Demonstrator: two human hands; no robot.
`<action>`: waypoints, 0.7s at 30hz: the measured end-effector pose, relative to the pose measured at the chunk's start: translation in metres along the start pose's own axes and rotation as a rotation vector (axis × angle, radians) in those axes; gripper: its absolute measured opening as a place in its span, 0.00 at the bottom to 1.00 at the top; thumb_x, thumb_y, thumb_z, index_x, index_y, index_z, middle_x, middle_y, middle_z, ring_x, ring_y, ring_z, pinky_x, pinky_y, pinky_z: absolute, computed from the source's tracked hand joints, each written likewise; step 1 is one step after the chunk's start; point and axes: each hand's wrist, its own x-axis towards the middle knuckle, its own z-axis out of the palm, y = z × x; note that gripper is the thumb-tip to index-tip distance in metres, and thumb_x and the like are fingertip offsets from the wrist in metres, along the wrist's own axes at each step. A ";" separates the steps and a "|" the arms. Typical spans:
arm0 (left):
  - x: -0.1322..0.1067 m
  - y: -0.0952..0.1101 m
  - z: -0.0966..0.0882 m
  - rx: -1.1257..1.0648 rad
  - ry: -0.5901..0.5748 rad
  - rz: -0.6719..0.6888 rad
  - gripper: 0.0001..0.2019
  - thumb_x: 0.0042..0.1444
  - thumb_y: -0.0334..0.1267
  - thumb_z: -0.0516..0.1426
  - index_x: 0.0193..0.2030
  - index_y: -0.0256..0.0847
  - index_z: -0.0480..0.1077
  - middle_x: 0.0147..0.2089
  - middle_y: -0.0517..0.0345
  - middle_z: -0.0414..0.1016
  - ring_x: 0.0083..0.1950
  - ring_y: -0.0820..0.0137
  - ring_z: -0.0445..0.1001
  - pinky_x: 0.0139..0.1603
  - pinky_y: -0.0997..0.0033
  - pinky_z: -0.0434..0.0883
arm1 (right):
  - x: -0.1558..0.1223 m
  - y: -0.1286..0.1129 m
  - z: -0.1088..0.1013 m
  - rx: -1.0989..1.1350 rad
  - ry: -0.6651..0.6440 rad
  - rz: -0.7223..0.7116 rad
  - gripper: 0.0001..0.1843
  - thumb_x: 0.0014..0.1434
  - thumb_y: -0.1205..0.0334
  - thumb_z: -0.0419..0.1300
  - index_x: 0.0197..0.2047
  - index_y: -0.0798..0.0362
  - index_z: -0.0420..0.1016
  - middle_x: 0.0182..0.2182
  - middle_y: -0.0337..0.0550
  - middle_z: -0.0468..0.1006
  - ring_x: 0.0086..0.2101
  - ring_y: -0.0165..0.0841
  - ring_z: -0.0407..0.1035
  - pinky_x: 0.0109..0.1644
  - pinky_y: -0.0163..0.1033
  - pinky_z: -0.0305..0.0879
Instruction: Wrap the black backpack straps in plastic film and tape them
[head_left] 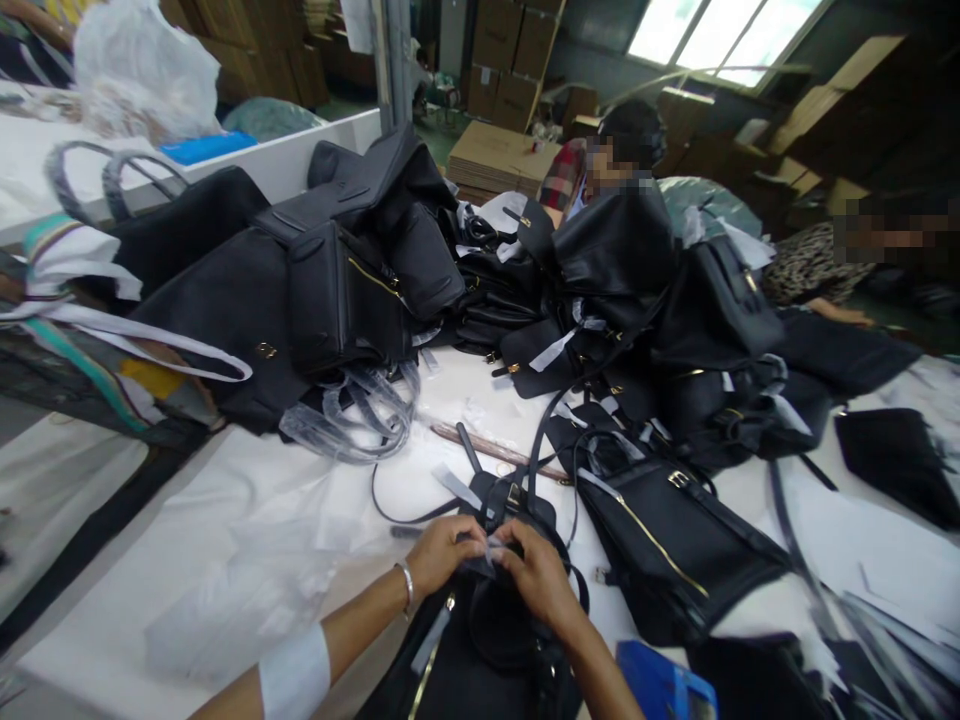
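A black backpack (480, 660) with a gold zipper lies before me at the bottom middle, its straps stretching away across the white table. Over its top part both my hands meet. My left hand (444, 550), with a bracelet on the wrist, pinches a thin translucent strip (491, 548). From the other side my right hand (534, 568) pinches the same strip between thumb and fingers. Just beyond the fingertips sits a gold buckle (514, 493) on a black strap. Another pale strip (456, 486) hangs beside it.
Black bags (337, 290) are piled at the back left, more (615, 240) at the back right. Another zippered bag (667, 540) lies right of my backpack. A blue box-like object (664, 680) is near my right forearm. Plastic-wrapped handles (360, 415) lie ahead. Two people are across the table.
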 end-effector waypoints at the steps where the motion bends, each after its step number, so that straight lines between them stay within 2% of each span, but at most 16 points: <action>1: -0.004 -0.001 0.001 -0.017 -0.012 -0.015 0.08 0.52 0.37 0.55 0.31 0.37 0.74 0.33 0.57 0.77 0.37 0.67 0.73 0.40 0.70 0.67 | -0.003 -0.002 0.002 0.015 0.003 -0.001 0.05 0.54 0.65 0.56 0.36 0.50 0.71 0.34 0.38 0.76 0.38 0.35 0.69 0.44 0.36 0.61; 3: -0.013 -0.003 0.003 -0.035 -0.018 -0.045 0.08 0.52 0.37 0.55 0.31 0.36 0.73 0.29 0.59 0.75 0.33 0.69 0.72 0.34 0.72 0.66 | -0.009 -0.006 0.006 0.033 0.008 0.009 0.04 0.54 0.65 0.56 0.35 0.50 0.71 0.34 0.38 0.76 0.38 0.34 0.69 0.43 0.36 0.61; 6: -0.030 0.000 0.003 -0.026 0.015 -0.073 0.07 0.52 0.38 0.55 0.31 0.37 0.72 0.27 0.61 0.73 0.30 0.70 0.70 0.31 0.74 0.63 | -0.020 -0.013 0.011 0.056 -0.010 0.024 0.06 0.57 0.63 0.54 0.37 0.50 0.71 0.35 0.39 0.77 0.38 0.35 0.70 0.44 0.36 0.62; 9: -0.048 0.010 -0.003 0.007 0.073 -0.081 0.07 0.53 0.38 0.54 0.32 0.39 0.71 0.28 0.62 0.73 0.30 0.70 0.69 0.31 0.73 0.62 | -0.037 -0.023 0.009 0.084 -0.051 0.033 0.15 0.62 0.57 0.50 0.51 0.47 0.67 0.38 0.39 0.78 0.40 0.35 0.71 0.46 0.38 0.62; 11: -0.060 0.019 -0.009 0.023 0.105 -0.078 0.06 0.53 0.38 0.54 0.32 0.40 0.71 0.29 0.62 0.73 0.31 0.70 0.69 0.33 0.73 0.62 | -0.049 -0.031 0.004 0.020 -0.070 0.042 0.22 0.62 0.52 0.51 0.58 0.46 0.61 0.42 0.41 0.77 0.43 0.37 0.70 0.48 0.40 0.62; 15: -0.088 0.039 -0.022 0.153 0.166 -0.047 0.06 0.55 0.38 0.53 0.31 0.43 0.70 0.30 0.61 0.74 0.34 0.68 0.70 0.36 0.72 0.62 | -0.068 -0.056 -0.001 -0.186 -0.129 0.049 0.28 0.56 0.43 0.56 0.56 0.47 0.66 0.47 0.47 0.75 0.49 0.44 0.67 0.52 0.46 0.60; 18: -0.115 0.054 -0.027 0.251 0.212 -0.007 0.07 0.56 0.37 0.52 0.31 0.43 0.70 0.31 0.60 0.75 0.35 0.67 0.72 0.37 0.71 0.63 | -0.073 -0.083 0.007 -0.150 -0.164 -0.057 0.30 0.56 0.44 0.57 0.59 0.46 0.63 0.52 0.47 0.73 0.49 0.42 0.67 0.53 0.44 0.60; 21: -0.145 0.069 -0.024 0.302 0.289 0.016 0.07 0.57 0.35 0.51 0.33 0.43 0.69 0.33 0.59 0.76 0.38 0.67 0.72 0.40 0.71 0.64 | -0.078 -0.103 0.019 -0.052 -0.201 -0.241 0.18 0.60 0.52 0.55 0.52 0.47 0.68 0.47 0.42 0.76 0.45 0.36 0.70 0.50 0.37 0.62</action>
